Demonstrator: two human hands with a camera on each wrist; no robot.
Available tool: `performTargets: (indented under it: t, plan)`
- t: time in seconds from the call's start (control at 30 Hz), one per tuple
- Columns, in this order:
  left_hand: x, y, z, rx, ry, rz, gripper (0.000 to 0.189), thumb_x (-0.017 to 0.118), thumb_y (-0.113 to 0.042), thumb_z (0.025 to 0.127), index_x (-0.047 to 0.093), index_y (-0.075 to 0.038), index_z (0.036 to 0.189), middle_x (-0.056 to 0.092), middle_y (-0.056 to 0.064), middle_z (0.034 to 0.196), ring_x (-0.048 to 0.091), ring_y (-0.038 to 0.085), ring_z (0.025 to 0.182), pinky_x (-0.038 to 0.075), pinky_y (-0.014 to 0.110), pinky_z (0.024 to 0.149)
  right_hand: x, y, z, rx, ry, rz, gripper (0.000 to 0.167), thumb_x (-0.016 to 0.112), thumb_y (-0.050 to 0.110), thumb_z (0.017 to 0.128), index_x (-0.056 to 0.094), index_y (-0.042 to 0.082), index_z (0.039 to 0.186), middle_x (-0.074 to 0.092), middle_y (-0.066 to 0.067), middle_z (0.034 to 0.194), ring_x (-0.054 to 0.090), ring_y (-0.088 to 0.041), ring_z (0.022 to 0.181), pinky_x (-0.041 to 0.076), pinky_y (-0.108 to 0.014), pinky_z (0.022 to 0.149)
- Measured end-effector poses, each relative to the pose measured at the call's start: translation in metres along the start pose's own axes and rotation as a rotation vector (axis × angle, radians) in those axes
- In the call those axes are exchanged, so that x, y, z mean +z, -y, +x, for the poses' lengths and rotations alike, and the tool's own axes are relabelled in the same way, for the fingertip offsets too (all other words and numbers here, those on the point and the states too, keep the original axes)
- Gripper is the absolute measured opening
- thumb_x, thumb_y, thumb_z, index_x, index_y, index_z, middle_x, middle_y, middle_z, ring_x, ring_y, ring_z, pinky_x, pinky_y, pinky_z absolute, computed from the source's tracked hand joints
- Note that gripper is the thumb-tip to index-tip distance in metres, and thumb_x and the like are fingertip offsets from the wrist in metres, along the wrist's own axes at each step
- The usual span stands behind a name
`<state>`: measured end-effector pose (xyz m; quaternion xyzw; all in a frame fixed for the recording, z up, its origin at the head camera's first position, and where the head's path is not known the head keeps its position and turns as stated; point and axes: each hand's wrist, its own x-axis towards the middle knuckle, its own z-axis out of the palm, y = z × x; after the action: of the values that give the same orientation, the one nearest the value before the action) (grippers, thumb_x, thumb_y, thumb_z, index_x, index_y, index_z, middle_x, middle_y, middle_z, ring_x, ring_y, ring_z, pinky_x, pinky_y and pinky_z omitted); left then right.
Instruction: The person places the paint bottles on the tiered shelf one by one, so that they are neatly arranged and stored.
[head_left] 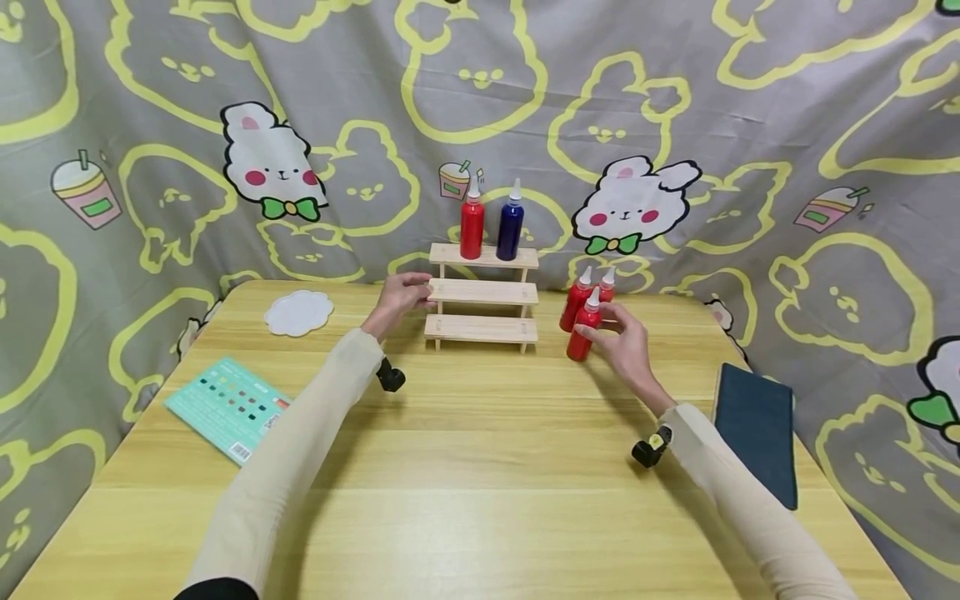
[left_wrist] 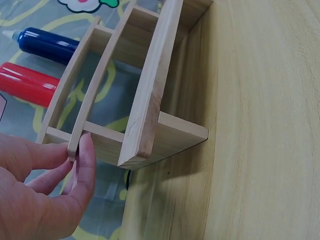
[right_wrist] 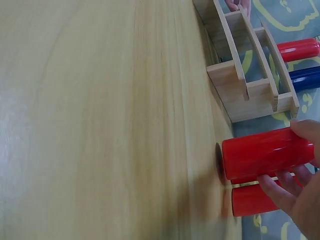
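The right hand (head_left: pixel 626 346) has its thumb and fingers clamped round a red bottle (head_left: pixel 580 342), which stands roughly upright in that grip, nozzle up; whether its base touches the table (head_left: pixel 480 467) I cannot tell. Two other red bottles (head_left: pixel 573 308) stand just behind the held one. The wooden stand (head_left: pixel 482 329) lies to the left of this grip, a gap between, its shelves running left to right, crosswise to the bottle's long axis. The right hand is nearer the stand's right end, while the left hand (head_left: pixel 400 302) pinches the left end of its middle shelf. Above and right of that pinch, a matching red bottle (head_left: pixel 472 231) and a blue bottle (head_left: pixel 510 233) stand upright on the top shelf.
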<state>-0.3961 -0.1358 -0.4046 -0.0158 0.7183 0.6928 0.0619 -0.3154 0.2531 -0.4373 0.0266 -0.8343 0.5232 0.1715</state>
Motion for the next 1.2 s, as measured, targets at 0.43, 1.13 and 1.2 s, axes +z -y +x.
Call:
performTargets:
  t: [0.43,1.13,1.2]
  plan:
    - [-0.003,-0.001,0.0,0.007,0.0,0.0,0.042,0.058,0.004,0.103,0.056,0.008,0.144,0.058,0.029,0.14,0.07,0.017,0.083,0.056,0.048,0.112,0.008,0.024,0.003,-0.045,-0.03,0.011,0.063,0.086,0.021,0.09,0.061,0.004,0.145,0.069,-0.021,0.13,0.064,-0.023,0.11,0.056,-0.005,0.081]
    - [0.002,0.003,0.0,0.009,-0.017,-0.026,0.042,0.058,0.005,0.103,0.056,0.009,0.144,0.058,0.03,0.141,0.07,0.035,0.102,0.054,0.052,0.114,0.039,0.112,0.017,-0.249,-0.055,0.179,0.041,0.08,0.003,0.092,0.068,-0.004,0.13,0.065,-0.02,0.118,0.066,-0.016,0.1,0.064,-0.023,0.091]
    - [0.002,0.003,0.001,0.01,-0.019,-0.026,0.042,0.058,0.005,0.102,0.056,0.009,0.144,0.058,0.031,0.14,0.07,0.03,0.096,0.054,0.052,0.113,0.043,0.115,0.021,-0.229,-0.042,0.191,0.043,0.08,0.004,0.092,0.068,-0.003,0.133,0.065,-0.018,0.12,0.067,-0.016,0.103,0.063,-0.019,0.092]
